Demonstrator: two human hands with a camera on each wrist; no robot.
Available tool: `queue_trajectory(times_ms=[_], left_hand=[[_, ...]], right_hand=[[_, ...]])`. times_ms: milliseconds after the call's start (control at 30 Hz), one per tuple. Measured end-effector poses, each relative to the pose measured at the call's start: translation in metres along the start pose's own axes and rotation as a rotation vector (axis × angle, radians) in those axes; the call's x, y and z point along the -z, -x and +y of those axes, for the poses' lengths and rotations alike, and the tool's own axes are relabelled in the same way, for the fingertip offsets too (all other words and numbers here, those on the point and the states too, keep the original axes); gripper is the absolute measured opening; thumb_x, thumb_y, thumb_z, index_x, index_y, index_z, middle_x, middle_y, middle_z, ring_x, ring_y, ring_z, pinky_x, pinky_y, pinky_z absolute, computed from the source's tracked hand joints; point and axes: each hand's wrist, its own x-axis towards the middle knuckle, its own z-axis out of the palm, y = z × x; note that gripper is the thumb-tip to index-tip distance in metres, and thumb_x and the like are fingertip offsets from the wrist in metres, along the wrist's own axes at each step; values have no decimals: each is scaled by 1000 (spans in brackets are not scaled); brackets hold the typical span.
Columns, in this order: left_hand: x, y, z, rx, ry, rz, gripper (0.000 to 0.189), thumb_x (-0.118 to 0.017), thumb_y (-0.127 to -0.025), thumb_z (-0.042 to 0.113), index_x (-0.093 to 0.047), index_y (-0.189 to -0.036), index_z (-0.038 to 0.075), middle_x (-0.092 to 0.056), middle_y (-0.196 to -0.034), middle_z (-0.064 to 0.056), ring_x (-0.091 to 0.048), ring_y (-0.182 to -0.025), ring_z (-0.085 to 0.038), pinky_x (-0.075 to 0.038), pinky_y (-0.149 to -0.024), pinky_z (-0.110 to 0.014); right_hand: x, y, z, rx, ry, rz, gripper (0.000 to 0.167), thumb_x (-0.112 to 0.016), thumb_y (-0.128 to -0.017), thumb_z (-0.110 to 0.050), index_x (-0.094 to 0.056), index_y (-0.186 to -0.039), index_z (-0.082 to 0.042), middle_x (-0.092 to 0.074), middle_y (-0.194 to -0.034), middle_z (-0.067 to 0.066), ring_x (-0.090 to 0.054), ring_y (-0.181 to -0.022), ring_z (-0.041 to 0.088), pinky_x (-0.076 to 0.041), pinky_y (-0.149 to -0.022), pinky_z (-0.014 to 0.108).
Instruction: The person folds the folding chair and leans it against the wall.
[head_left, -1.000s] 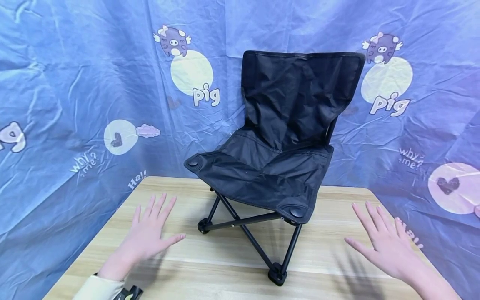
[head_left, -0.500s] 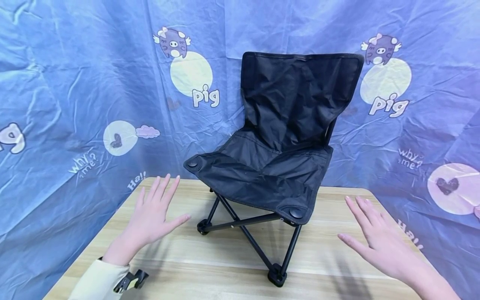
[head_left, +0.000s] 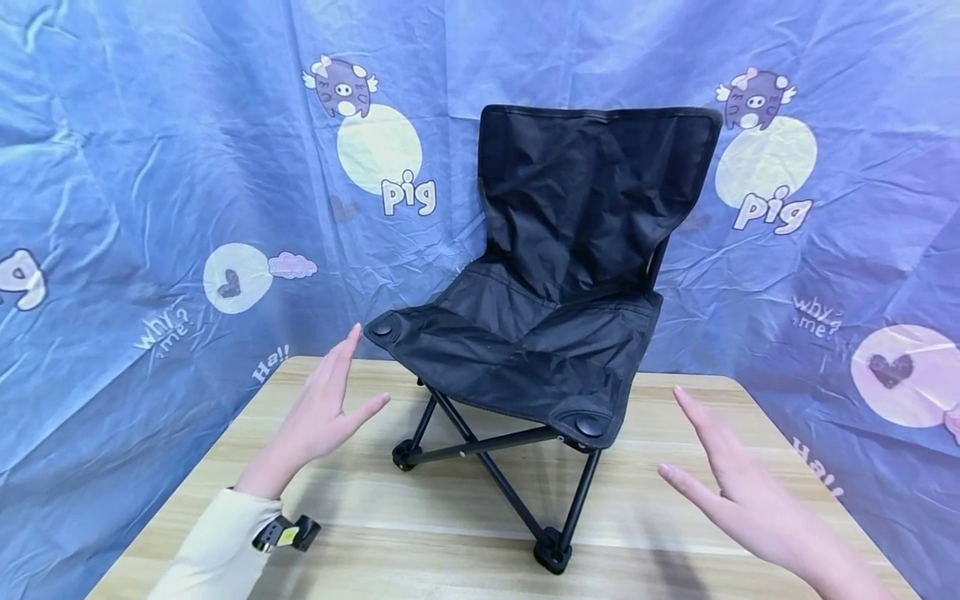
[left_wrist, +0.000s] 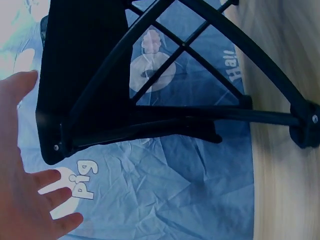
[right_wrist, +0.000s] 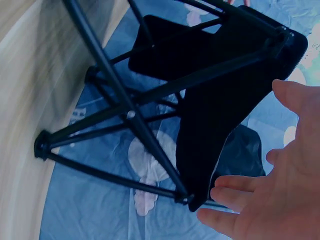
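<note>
A black folding camp chair (head_left: 525, 350) stands unfolded on the wooden table, its fabric seat and backrest spread over crossed black metal legs. My left hand (head_left: 315, 417) hovers to the left of the seat, fingers straight and thumb apart; its fingertips come close to the front left corner, and whether they touch cannot be told. On the other side, my right hand (head_left: 750, 492) is held in the air with fingers extended, apart from the chair in the head view. Both wrist views show the chair's underside, with the left palm (left_wrist: 15, 185) and right palm (right_wrist: 280, 195) holding nothing.
The light wooden table (head_left: 435, 550) carries the chair, with its rounded back corners against a blue cloth backdrop (head_left: 187, 167) printed with pigs and words. A small black device (head_left: 288, 533) is strapped on the left wrist over a cream sleeve (head_left: 221, 546).
My left hand has risen and moved right, toward the seat's front left corner. The right hand has shifted slightly left and turned more edge-on. The chair stays put.
</note>
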Motion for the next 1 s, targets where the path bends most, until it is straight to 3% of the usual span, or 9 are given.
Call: queue_trajectory(times_ms=[167,267,400,467,633,700,867,1000], left_hand=[[-6,-9,-2,60,215,24,92,-68,-93,23,-6,-160,11,-38,-149,-25,-42,-134,-43,-32,-107,-64],[-10,-15,-2,85,342,39,89,-65,-95,16,-6,-160,10,-42,-144,-27,-50,-126,-43,-39,-102,-63],[-15,-22,0,122,468,41,83,-59,-97,12,-6,-160,10,-44,-140,-28,-57,-118,-42,-47,-94,-54],[-17,-26,2,154,535,38,79,-56,-99,12,-5,-160,9,-44,-138,-28,-59,-115,-38,-50,-92,-42],[-25,-34,-1,217,792,64,71,-46,-101,10,-5,-159,5,-47,-134,-28,-63,-102,-13,-52,-82,-26],[-29,-36,-3,224,890,84,68,-44,-100,9,-8,-158,3,-53,-128,-22,-64,-96,-6,-54,-79,-28],[-40,-38,-4,196,1020,142,61,-42,-99,7,-15,-153,-2,-59,-110,3,-65,-91,-7,-55,-74,-27],[-45,-41,-4,169,1087,186,58,-41,-100,8,-17,-151,-5,-60,-110,6,-65,-87,-7,-55,-72,-27]], right_hand=[[-6,-3,-10,45,-82,33,87,-69,-94,-12,-14,-160,-24,-41,-150,19,-28,-137,-4,-18,-102,1],[-10,-6,-16,89,-157,51,85,-67,-93,-3,-18,-160,-21,-51,-139,16,-39,-128,-8,-30,-99,3],[-15,-8,-21,123,-243,61,80,-63,-92,5,-23,-158,-16,-56,-130,9,-51,-119,-2,-40,-95,7],[-18,-9,-23,135,-300,57,77,-61,-92,8,-25,-158,-14,-56,-128,3,-55,-115,0,-44,-93,10],[-27,-15,-25,197,-509,14,73,-51,-93,16,-22,-157,-5,-57,-128,1,-57,-116,6,-48,-92,15],[-31,-17,-25,229,-600,-6,72,-47,-93,19,-19,-156,-1,-57,-128,4,-57,-118,8,-48,-93,16],[-39,-24,-27,295,-799,-25,67,-38,-93,24,-18,-154,5,-56,-129,7,-58,-118,12,-50,-95,21],[-43,-29,-31,299,-907,-26,64,-35,-94,24,-20,-153,5,-58,-127,7,-60,-115,13,-52,-93,25]])
